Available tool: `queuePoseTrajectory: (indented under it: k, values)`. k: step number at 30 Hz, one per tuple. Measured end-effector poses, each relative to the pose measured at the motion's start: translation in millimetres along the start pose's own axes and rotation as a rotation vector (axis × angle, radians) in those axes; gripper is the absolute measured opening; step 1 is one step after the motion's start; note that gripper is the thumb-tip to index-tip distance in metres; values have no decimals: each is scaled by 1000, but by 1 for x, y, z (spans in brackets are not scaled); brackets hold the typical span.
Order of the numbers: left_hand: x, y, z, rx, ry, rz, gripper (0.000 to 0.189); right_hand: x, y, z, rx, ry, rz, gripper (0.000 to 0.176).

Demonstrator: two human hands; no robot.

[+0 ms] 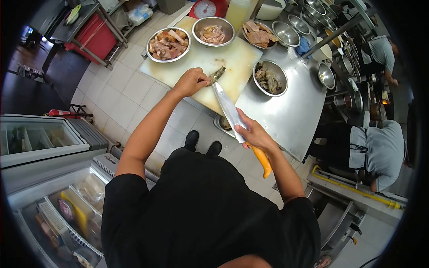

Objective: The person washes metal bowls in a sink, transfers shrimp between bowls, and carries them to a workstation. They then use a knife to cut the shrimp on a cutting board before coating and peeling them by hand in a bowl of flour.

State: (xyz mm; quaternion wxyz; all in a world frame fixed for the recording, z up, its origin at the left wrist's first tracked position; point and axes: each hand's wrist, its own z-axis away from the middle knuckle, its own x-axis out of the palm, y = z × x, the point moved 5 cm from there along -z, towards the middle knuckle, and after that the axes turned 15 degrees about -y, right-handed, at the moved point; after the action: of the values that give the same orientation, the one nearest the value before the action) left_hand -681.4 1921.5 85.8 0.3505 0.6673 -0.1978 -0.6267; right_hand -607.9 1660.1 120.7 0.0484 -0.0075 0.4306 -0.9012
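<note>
My left hand [193, 82] pinches a grey-brown raw shrimp [217, 75] over the white cutting board [203, 61]. In my right hand [255, 135] is a large knife [229, 108] with a wide blade and an orange handle. My fingers wrap it where blade and handle meet. The blade's tip points away from me, right at the shrimp's near side. To the right of the board, a steel bowl [284, 87] holds several more shrimp [267, 79]. Small wet scraps lie on the board beyond my left hand.
Along the board's far side stand a bowl of meat pieces [168, 45], a bowl of pale strips [212, 34] and a bowl of meat slabs [258, 35]. A red scale [206, 9] is behind them. Two people in grey shirts [385, 149] work at the right. An open chest freezer [67, 214] sits lower left.
</note>
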Motion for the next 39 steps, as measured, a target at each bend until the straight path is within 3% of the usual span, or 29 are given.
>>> queuePoseTrajectory:
  k: [8,13,20,29,36,39]
  values:
    - [4,2,4,-2,60,-25,13,13,1,-7,-18,41,-12,63]
    - [8,-2,3,-174,127,86,12,5,-2,-11,-36,64,16,62]
    - [8,2,-3,-123,18,86,12,-3,2,-2,22,68,55,61]
    - [13,0,1,-102,46,103,12,10,4,-9,-36,51,19,63]
    - [19,-2,5,-36,218,-36,13,16,5,-10,-35,99,38,61]
    - [15,-1,5,-98,155,-25,15,12,6,-8,-25,93,26,62]
